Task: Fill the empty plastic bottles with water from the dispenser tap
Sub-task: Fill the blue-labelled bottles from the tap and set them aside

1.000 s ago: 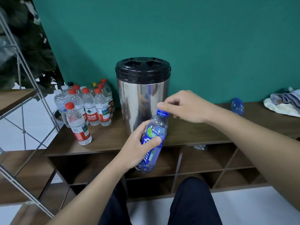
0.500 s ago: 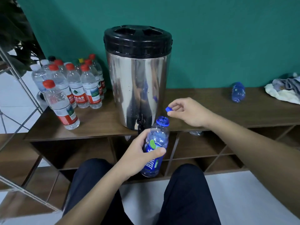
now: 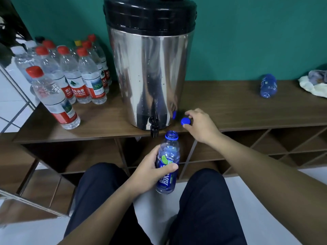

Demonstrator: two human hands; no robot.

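Observation:
A steel water dispenser with a black lid stands on the wooden shelf top. Its black tap hangs over the front edge. My left hand grips an uncapped blue plastic bottle, upright, its mouth just below and right of the tap. My right hand pinches the blue cap low over the shelf top, right of the dispenser.
Several clear bottles with red caps stand left of the dispenser. Another blue bottle lies on its side at the right, beside a crumpled cloth. Open shelf compartments sit under the top. My knees are below.
My right hand lifted the cap off the bottle and carried it right and down to the shelf top. My left hand brought the open bottle closer under the tap. The view has moved nearer.

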